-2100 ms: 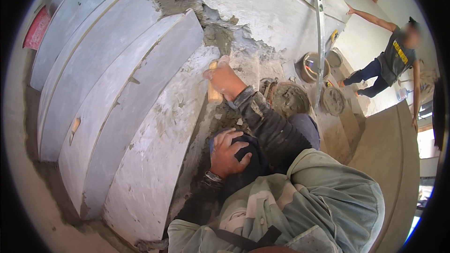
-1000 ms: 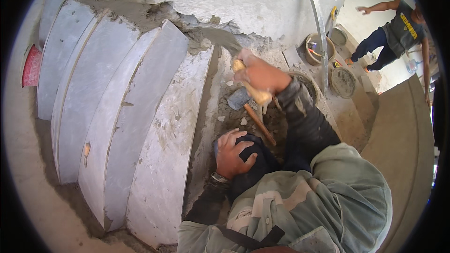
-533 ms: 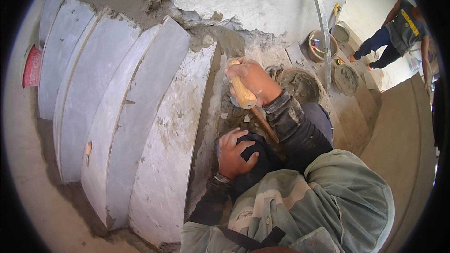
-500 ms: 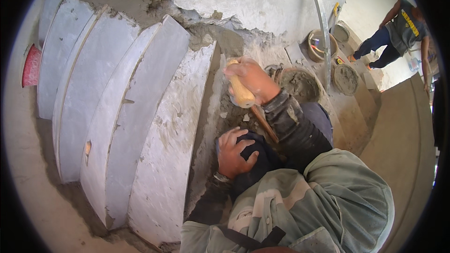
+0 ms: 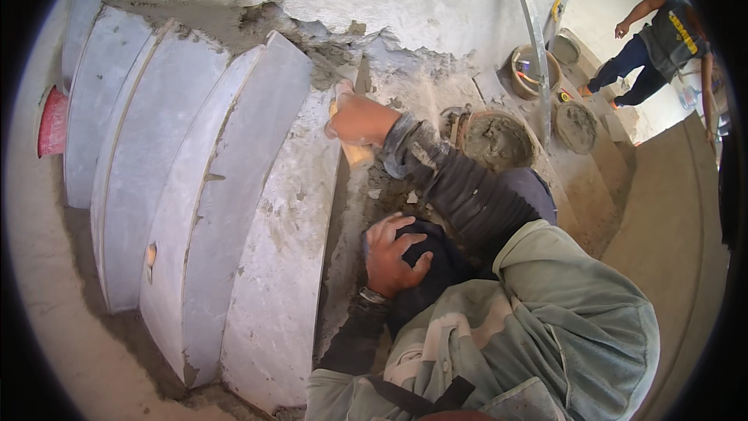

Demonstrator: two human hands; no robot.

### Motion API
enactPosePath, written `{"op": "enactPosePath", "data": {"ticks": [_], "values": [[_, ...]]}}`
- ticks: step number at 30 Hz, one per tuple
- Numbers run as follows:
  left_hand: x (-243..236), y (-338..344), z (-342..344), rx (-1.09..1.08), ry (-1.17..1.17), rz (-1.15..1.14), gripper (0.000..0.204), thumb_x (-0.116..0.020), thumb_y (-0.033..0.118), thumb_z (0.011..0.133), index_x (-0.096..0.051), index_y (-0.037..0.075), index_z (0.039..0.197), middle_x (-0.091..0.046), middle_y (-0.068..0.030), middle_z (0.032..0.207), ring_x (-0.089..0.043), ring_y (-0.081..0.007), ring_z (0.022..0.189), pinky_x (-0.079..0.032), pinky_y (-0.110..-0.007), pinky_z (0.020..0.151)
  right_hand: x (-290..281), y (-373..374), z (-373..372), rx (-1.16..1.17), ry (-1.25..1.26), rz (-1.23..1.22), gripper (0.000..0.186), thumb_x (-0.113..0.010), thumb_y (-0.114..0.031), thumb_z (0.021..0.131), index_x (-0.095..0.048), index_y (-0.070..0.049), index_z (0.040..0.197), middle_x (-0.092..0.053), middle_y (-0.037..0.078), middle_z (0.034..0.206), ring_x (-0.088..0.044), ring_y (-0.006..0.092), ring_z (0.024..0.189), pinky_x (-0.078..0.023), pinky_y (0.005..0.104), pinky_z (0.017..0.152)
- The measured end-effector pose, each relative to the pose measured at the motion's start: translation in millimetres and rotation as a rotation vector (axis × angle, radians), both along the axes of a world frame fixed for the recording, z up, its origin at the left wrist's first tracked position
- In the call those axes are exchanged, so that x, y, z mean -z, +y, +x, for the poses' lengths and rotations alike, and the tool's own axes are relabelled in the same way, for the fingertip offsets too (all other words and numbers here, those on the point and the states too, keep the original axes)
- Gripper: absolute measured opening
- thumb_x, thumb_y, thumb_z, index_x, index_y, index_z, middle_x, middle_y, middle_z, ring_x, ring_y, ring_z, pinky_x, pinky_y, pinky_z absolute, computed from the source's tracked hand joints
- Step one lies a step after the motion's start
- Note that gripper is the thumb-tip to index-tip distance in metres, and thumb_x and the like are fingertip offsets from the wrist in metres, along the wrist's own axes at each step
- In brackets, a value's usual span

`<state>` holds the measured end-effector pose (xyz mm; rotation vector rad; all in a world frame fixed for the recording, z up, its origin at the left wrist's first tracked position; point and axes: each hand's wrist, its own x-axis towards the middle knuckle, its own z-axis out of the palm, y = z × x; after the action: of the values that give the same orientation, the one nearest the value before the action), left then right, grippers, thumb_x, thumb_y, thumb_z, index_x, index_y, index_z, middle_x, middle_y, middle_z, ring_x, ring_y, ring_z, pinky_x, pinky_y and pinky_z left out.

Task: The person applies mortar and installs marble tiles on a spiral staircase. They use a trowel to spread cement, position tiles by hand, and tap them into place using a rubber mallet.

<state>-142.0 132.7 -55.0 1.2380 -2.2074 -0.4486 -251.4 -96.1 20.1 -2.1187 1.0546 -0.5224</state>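
My right hand [image 5: 362, 118] is closed round the pale wooden handle [image 5: 357, 154] of a trowel. It is over the upper end of the nearest grey stair slab [image 5: 288, 210]. A dark pointed piece, apparently the trowel blade [image 5: 364, 76], shows beyond my fingers, close to the wet mortar below the broken wall edge. My left hand [image 5: 393, 256] lies on my dark-clad knee [image 5: 428, 265] with its fingers spread and nothing in it. Between the slab and my knee runs a mortar-smeared strip [image 5: 354, 226] with small rubble.
More grey slabs [image 5: 164, 109] curve away to the left, past a red object [image 5: 53, 122]. At the right stand a mortar tub [image 5: 499, 140], further buckets [image 5: 536, 70] and a long metal level [image 5: 534, 31]. Another person [image 5: 666, 47] stands at the far right.
My right hand has moved left and slightly up with the trowel, from above the rubble to the slab's upper end. My left hand stays on the knee. The other person's arm has lifted outward.
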Motion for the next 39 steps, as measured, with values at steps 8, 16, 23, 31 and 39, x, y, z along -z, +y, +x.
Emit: {"op": "enactPosePath", "data": {"ticks": [8, 16, 23, 31, 39], "values": [[1, -12, -9, 0.05, -0.012, 0.027, 0.029, -0.079, 0.023, 0.065, -0.074, 0.014, 0.092, -0.063, -0.0083, 0.118, -0.057, -0.0333, 0.118, -0.038, -0.046, 0.102, 4, -11, -102, -0.001, -0.4, 0.303, 0.037, -0.067, -0.021, 0.087, -0.05, -0.003, 0.114, -0.06, 0.012, 0.089, -0.059, 0.0178, 0.052, -0.047, 0.0335, 0.041], [1, -13, -10, 0.039, -0.052, 0.06, 0.03, -0.079, 0.024, 0.065, -0.074, 0.015, 0.093, -0.063, -0.0077, 0.117, -0.057, -0.0328, 0.117, -0.038, -0.046, 0.101, -7, 97, -72, 0.028, -1.335, 1.394, 0.025, -0.067, -0.021, 0.09, -0.056, -0.006, 0.106, -0.059, 0.01, 0.085, -0.062, 0.0219, 0.061, -0.051, 0.0375, 0.046], [3, -7, -3, 0.033, -0.044, 0.025, 0.03, -0.078, 0.025, 0.067, -0.072, 0.014, 0.095, -0.062, -0.0081, 0.118, -0.056, -0.0349, 0.119, -0.039, -0.048, 0.101, -11, 52, -41, 0.235, -1.466, 1.322, 0.018, -0.066, -0.021, 0.091, -0.056, -0.008, 0.099, -0.059, 0.008, 0.085, -0.06, 0.0191, 0.059, -0.049, 0.034, 0.046], [8, -5, -5, 0.008, -0.067, 0.026, 0.03, -0.079, 0.027, 0.066, -0.072, 0.013, 0.092, -0.061, -0.0107, 0.111, -0.057, -0.037, 0.112, -0.04, -0.048, 0.099, -6, 73, 2, 0.322, -1.458, 1.255, 0.023, -0.068, -0.025, 0.089, -0.055, -0.009, 0.099, -0.058, 0.007, 0.084, -0.059, 0.0201, 0.058, -0.05, 0.0368, 0.048], [20, -3, 4, 0.018, -0.043, -0.046, 0.036, -0.076, 0.024, 0.059, -0.073, 0.006, 0.09, -0.068, -0.0158, 0.093, -0.062, -0.0374, 0.083, -0.043, -0.05, 0.093, -1, 86, 48, 0.355, -1.66, 1.102, 0.03, -0.062, -0.02, 0.09, -0.045, -0.008, 0.111, -0.054, 0.009, 0.086, -0.058, 0.0217, 0.057, -0.05, 0.0397, 0.045]]}}
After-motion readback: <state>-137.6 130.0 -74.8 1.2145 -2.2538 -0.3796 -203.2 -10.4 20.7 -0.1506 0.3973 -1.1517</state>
